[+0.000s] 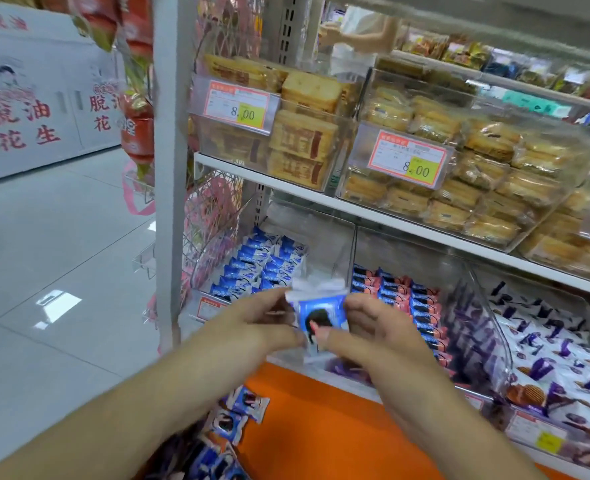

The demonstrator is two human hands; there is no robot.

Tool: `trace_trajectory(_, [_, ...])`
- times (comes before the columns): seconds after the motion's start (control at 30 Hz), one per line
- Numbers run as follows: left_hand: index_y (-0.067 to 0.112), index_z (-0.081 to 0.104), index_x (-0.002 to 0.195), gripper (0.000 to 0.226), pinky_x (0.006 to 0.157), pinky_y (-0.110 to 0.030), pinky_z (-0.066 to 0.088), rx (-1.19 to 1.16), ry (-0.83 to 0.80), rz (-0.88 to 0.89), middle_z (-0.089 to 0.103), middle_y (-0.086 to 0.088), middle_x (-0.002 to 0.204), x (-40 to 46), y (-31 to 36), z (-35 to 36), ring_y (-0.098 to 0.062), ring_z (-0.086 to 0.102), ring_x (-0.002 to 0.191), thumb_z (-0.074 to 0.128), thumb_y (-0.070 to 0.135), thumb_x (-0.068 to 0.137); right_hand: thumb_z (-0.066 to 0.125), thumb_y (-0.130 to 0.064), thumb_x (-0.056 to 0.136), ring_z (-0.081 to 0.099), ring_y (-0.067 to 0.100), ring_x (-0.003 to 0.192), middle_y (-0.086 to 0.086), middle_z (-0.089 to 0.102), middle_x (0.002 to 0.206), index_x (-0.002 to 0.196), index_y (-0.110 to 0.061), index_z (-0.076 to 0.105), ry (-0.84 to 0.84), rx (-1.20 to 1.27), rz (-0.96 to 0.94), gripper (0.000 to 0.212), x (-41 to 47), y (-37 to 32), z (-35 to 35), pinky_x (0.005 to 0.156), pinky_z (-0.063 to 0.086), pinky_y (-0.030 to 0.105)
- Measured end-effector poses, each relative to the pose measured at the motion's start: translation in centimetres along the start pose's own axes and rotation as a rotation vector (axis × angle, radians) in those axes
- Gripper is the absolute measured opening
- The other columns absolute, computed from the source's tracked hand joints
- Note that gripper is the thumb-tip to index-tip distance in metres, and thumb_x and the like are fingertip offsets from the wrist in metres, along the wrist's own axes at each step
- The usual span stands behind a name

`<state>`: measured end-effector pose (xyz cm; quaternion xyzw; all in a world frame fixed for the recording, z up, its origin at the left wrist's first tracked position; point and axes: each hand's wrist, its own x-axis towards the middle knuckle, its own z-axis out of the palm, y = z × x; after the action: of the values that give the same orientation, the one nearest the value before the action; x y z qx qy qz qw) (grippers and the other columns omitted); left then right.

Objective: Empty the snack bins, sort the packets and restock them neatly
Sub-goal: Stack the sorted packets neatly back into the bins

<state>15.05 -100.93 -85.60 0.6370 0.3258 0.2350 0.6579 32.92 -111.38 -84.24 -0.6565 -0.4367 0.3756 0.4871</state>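
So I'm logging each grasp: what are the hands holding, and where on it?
A small stack of blue packets: left hand pinches its left edge, right hand its right edge.

I stand in a shop aisle. To my left the floor (61, 237) is pale grey tile, glossy, with a bright patch of ceiling light reflected in it. Beyond it stands a white wall panel (34, 98) printed with red Chinese characters. A grey metal upright (170, 150) rises just in front of me, and white shelves (321, 194) run off to the right from it. Below them is an orange base panel (321, 427).
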Motion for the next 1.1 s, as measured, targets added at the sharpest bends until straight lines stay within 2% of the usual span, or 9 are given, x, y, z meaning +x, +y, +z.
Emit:
trace_trajectory(0.1, [0.047,0.057,0.137,0.058,0.120,-0.031,0.033,0.307,0.155,0.108,0.060,0.027,0.137,1.9,-1.0,-4.3,0.008,0.052,0.126,0.074,0.026,0.086,0.087,-0.012,0.081,0.073,0.004,0.080,-0.008,0.078,0.091,0.101,-0.022,0.074,0.071,-0.096,-0.015,0.026,4.8,-1.7,0.3,0.067,0.053,0.018])
trace_trajectory(0.2, [0.037,0.038,0.155,0.062,0.114,-0.019,0.025,0.836,0.255,0.205,0.037,0.019,0.155,2.9,-3.2,-8.1,-0.001,0.037,0.140,0.063,0.023,0.099,0.092,-0.031,0.073,0.065,0.013,0.073,0.001,0.073,0.094,0.105,-0.021,0.071,0.073,-0.297,0.013,0.039,10.3,-1.8,0.8,0.063,0.051,0.034])
trace_trajectory(0.27, [0.033,0.034,0.158,0.063,0.116,-0.016,0.020,0.959,0.221,0.195,0.030,0.017,0.161,3.1,-4.6,-9.1,-0.007,0.032,0.148,0.060,0.028,0.101,0.090,-0.033,0.073,0.063,0.015,0.071,-0.001,0.068,0.086,0.112,-0.021,0.068,0.009,-0.428,0.064,0.046,13.0,-1.7,1.6,0.063,0.049,0.037])
trace_trajectory(0.4, [0.030,0.031,0.159,0.064,0.115,-0.009,0.010,1.057,0.145,0.196,0.024,0.018,0.162,3.6,-6.3,-9.7,-0.004,0.027,0.150,0.058,0.036,0.101,0.089,-0.027,0.075,0.069,0.013,0.076,-0.003,0.072,0.083,0.112,-0.024,0.064,-0.159,-0.693,0.152,0.045,16.3,0.0,3.5,0.071,0.054,0.031])
trace_trajectory(0.5, [0.033,0.032,0.158,0.062,0.120,-0.017,0.019,1.052,0.170,0.197,0.026,0.021,0.161,3.8,-6.4,-10.0,-0.003,0.030,0.148,0.057,0.037,0.102,0.090,-0.032,0.069,0.072,0.021,0.094,0.001,0.073,0.100,0.112,-0.025,0.066,-0.233,-0.805,0.195,0.050,17.6,2.2,4.4,0.081,0.060,0.036])
trace_trajectory(0.73, [0.034,0.031,0.159,0.064,0.122,-0.021,0.023,1.044,0.189,0.201,0.024,0.021,0.162,4.0,-6.8,-10.1,-0.003,0.030,0.148,0.057,0.037,0.101,0.098,-0.032,0.070,0.067,0.011,0.103,-0.012,0.066,0.098,0.122,-0.025,0.072,-0.276,-0.877,0.174,0.058,17.4,3.6,5.4,0.082,0.049,0.023])
trace_trajectory(0.83, [0.035,0.029,0.159,0.064,0.120,-0.018,0.022,1.043,0.193,0.208,0.023,0.022,0.162,3.9,-6.9,-10.1,-0.002,0.030,0.148,0.056,0.038,0.102,0.099,-0.034,0.068,0.070,0.013,0.095,-0.005,0.072,0.105,0.113,-0.028,0.076,-0.269,-0.849,0.190,0.052,17.4,3.9,5.4,0.085,0.059,0.031])
trace_trajectory(0.93, [0.036,0.030,0.159,0.063,0.119,-0.017,0.023,1.041,0.198,0.215,0.024,0.023,0.161,3.9,-6.8,-10.0,-0.001,0.032,0.146,0.057,0.038,0.101,0.095,-0.014,0.074,0.077,0.021,0.081,0.006,0.074,0.106,0.097,-0.023,0.077,-0.219,-0.745,0.235,0.031,17.5,4.1,4.7,0.078,0.067,0.039])
trace_trajectory(1.1, [0.036,0.032,0.158,0.064,0.119,-0.019,0.027,1.041,0.201,0.210,0.026,0.022,0.161,3.8,-6.8,-10.0,-0.002,0.034,0.146,0.059,0.037,0.100,0.092,-0.018,0.077,0.074,0.016,0.072,-0.001,0.075,0.089,0.092,-0.025,0.079,-0.185,-0.863,0.166,0.021,17.1,4.2,4.9,0.061,0.061,0.027])
